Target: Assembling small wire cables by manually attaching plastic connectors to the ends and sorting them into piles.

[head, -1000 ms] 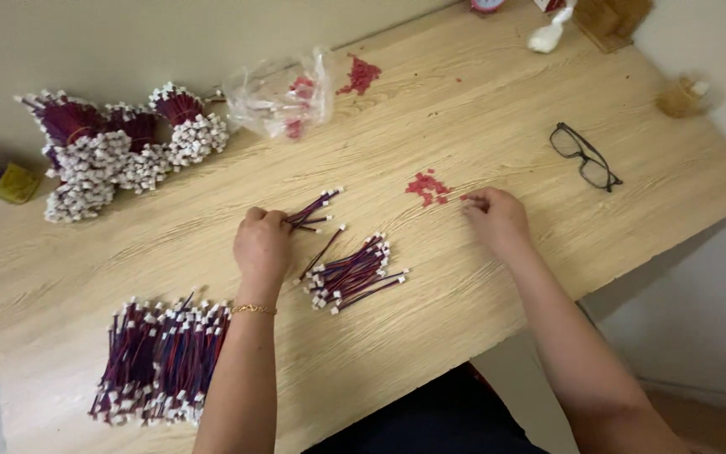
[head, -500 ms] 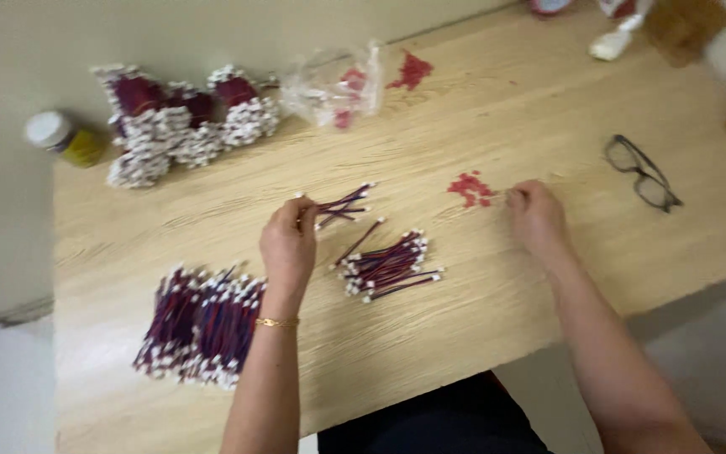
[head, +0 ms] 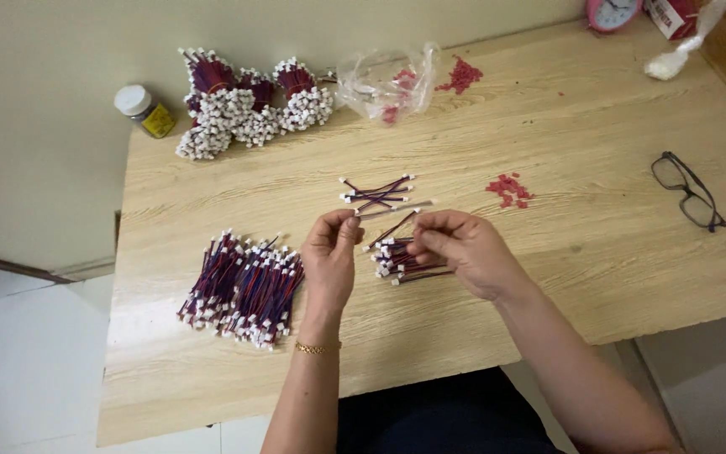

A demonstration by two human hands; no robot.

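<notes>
Light wooden table (head: 598, 277) against a pale wall. My left hand (head: 329, 256) and right hand (head: 464, 252) pinch opposite ends of one short red-and-black wire lead with white connectors (head: 392, 208), raised just above the table. Small wire pile (head: 401, 261) beneath my right hand; larger wire pile (head: 245, 286) left; black-framed glasses (head: 689, 192) right.
</notes>
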